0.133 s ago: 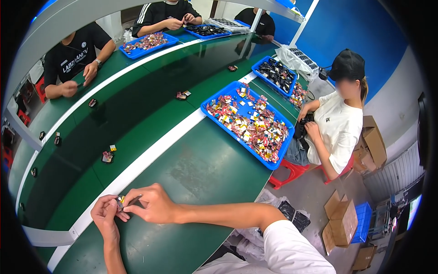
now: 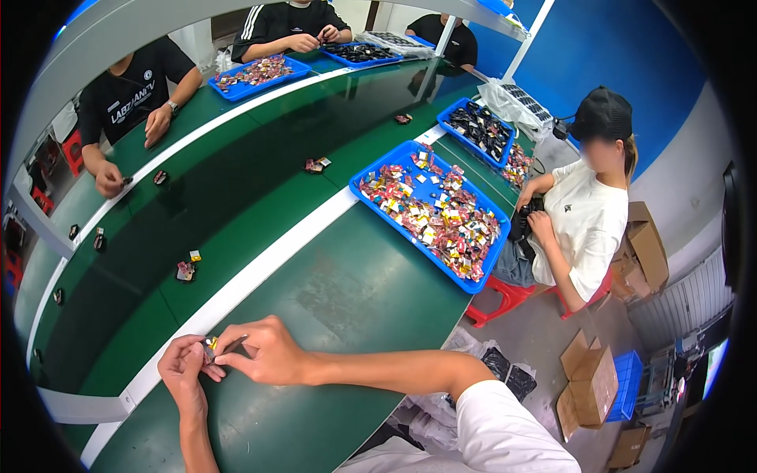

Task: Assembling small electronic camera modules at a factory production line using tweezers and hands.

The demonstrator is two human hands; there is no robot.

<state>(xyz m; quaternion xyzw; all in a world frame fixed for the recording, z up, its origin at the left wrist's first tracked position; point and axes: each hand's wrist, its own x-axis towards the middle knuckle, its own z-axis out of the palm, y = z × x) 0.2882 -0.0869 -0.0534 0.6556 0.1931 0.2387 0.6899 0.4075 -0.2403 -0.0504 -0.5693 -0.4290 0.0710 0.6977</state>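
Note:
Low in the picture, my two hands meet over the green tabletop. My left hand [image 2: 184,369] pinches a small electronic part [image 2: 210,347] with yellow, white and dark patches, mostly covered by the fingers. From the right my right hand [image 2: 266,352] reaches across, closed on a thin dark tool [image 2: 235,344] like tweezers, though its exact kind is unclear. The fingertips of that hand touch or nearly touch the part. Both hands are just above the table, beside the white rail [image 2: 206,314].
Beyond the rail runs a dark green belt [image 2: 236,209] with scattered small parts [image 2: 185,271]. A blue tray [image 2: 364,199] heaped with similar parts stands ahead right, a second blue tray [image 2: 505,162] of black pieces behind it. Co-workers sit across the belt and at right.
The co-worker at far left has moved one hand down to the belt's edge, with a small dark piece at its fingers. My own hands stay nearly as they were.

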